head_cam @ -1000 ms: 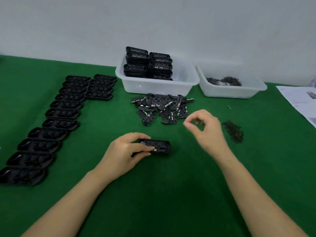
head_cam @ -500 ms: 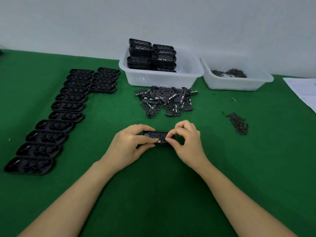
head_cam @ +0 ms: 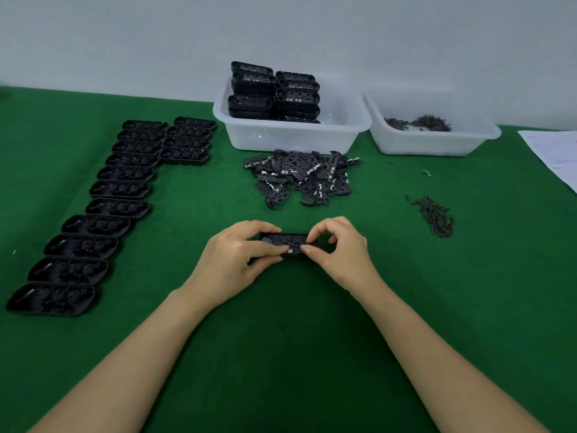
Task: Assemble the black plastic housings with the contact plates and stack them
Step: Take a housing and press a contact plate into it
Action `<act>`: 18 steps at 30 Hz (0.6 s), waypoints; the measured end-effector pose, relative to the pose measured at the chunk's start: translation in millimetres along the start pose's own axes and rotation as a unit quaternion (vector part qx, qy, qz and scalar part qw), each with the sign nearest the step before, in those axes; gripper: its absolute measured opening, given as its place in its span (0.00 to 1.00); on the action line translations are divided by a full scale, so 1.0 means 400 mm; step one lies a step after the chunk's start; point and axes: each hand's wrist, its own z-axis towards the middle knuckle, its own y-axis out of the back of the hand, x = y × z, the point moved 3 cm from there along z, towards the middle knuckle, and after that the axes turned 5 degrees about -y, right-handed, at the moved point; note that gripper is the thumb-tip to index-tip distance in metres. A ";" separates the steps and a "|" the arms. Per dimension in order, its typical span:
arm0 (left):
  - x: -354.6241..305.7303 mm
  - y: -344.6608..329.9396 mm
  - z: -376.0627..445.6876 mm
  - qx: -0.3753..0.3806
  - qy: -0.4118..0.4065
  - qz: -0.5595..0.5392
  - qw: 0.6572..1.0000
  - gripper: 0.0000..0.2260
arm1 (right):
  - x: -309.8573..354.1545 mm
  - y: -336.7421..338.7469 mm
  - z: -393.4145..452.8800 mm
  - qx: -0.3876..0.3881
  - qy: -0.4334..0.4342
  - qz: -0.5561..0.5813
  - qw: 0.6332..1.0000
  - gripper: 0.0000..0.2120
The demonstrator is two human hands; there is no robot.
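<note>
At the centre of the frame we hold one black housing (head_cam: 288,245) flat on the green cloth (head_cam: 281,354), our left hand (head_cam: 237,257) curled round its left end with the thumb laid along its near edge, our right hand (head_cam: 338,250) pinching its right end between thumb and forefinger. A small pale metal tab shows on the near side of the piece, so we judge a contact plate is already in it and we are seating it.

To do this well, we keep the left hand as the clamp and let the right do the pressing. We press straight down, close to the edge, so the plate goes in level and does not tip up at one end. We check that the tab sits flush before letting go; whether it has clicked home we cannot tell from here.

The loose contact plates (head_cam: 301,176) lie in a heap just above our hands, near enough to reach without shifting the housing. Empty housings (head_cam: 118,189) run in a row down the left of the frame. Finished ones are stacked in the white tub (head_cam: 290,135) at upper centre, where this one should go, squared on the pile (head_cam: 274,89) so the stack does not lean.
</note>
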 end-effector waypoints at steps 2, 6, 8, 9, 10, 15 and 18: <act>0.001 0.000 0.001 0.001 0.006 -0.005 1.000 0.07 | 0.001 0.003 0.008 0.022 -0.018 0.001 1.000 0.13; 0.003 0.001 0.001 0.006 0.023 -0.021 0.999 0.07 | -0.002 0.007 0.020 0.048 -0.041 0.007 0.998 0.12; 0.002 0.000 0.001 0.005 0.019 -0.015 1.000 0.07 | 0.001 0.005 0.028 0.066 -0.054 0.001 0.996 0.13; 0.001 -0.001 0.001 0.004 0.016 -0.011 1.000 0.07 | 0.003 0.006 0.034 0.078 -0.060 -0.001 0.995 0.13; 0.000 -0.001 0.002 0.003 0.012 -0.007 1.000 0.07 | 0.007 0.008 0.040 0.091 -0.067 0.001 0.994 0.13; -0.003 -0.002 0.001 0.000 -0.003 0.009 1.000 0.06 | 0.016 0.032 0.059 0.167 -0.099 0.029 0.981 0.12; -0.002 -0.004 0.002 0.002 -0.010 0.018 1.000 0.06 | 0.024 0.039 0.070 0.188 -0.100 0.017 0.977 0.12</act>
